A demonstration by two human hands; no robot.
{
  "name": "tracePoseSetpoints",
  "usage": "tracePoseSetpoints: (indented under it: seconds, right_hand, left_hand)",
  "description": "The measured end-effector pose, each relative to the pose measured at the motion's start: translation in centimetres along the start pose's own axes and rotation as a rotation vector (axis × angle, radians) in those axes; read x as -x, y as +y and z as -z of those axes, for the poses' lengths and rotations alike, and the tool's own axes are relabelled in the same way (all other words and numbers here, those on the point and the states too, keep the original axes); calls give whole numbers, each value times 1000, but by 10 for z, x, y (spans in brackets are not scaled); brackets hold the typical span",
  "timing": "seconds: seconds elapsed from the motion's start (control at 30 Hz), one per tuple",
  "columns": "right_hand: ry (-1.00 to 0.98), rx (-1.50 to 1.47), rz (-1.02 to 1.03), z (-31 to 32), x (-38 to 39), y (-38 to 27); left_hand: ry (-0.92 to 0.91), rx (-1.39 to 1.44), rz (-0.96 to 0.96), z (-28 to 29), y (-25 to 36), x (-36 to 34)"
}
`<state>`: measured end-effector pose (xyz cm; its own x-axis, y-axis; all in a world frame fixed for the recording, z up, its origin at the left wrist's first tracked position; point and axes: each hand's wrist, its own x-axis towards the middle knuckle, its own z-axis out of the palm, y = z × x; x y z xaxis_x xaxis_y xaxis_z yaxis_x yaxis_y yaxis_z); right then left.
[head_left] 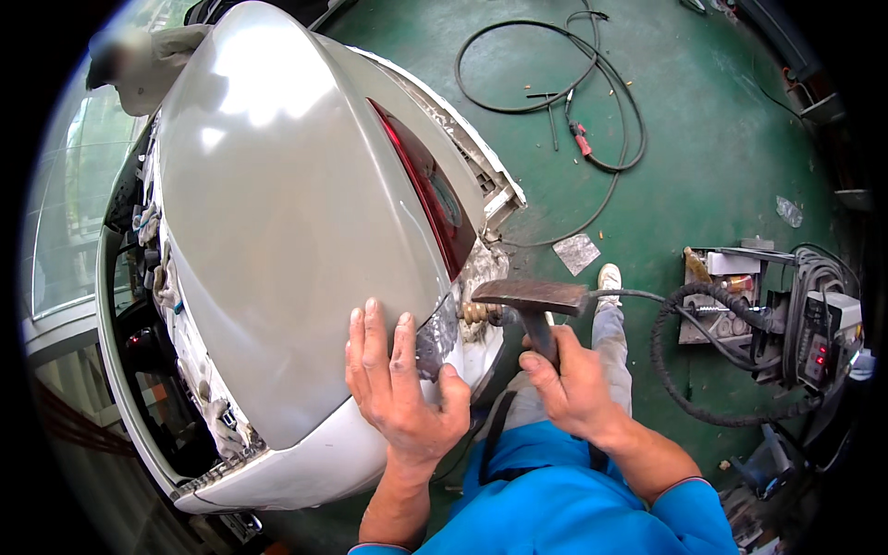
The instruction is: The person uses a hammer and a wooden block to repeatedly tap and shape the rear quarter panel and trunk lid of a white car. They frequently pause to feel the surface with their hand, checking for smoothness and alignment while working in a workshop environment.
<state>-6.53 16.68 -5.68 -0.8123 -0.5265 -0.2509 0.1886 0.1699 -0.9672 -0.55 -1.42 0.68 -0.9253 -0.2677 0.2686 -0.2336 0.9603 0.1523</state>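
Observation:
My left hand point(403, 398) lies with fingers spread on the car's beige-grey body panel point(287, 231), beside a bare, dark scuffed patch point(437, 338) at the panel's lower corner. My right hand point(575, 384) is closed round the handle of a hammer point(536, 297) with a long, rusty brown metal head. The head is raised over the car's corner, and from this view I cannot tell whether it touches anything. A ridged brass-coloured part point(477, 313) shows just under its left end. Above the scuffed patch runs a dark red tail light point(435, 199).
A coiled black cable with a red-handled clamp point(580, 139) lies on the green floor point(721, 157). To the right stand a welding machine point(823, 338) with thick hoses and an open tool tray point(721, 287). Another person's gloved arm point(162, 60) reaches the car at the far left.

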Motion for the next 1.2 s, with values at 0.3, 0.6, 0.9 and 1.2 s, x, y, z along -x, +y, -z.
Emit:
tracePoseSetpoints:
  seconds: [0.3,0.6,0.9,1.2]
  right_hand:
    - [6,57,27,-13,-1,0]
    - [27,113,16,-16,-1,-7]
    - [39,39,-63,-12,1,-13]
    - [84,79,8,-20,-2,-9]
  left_hand:
    - [1,12,13,2,-2,1]
    - [20,39,33,4,-2,0]
    - [40,106,48,5,-3,3]
    - [59,130,48,4,-5,4]
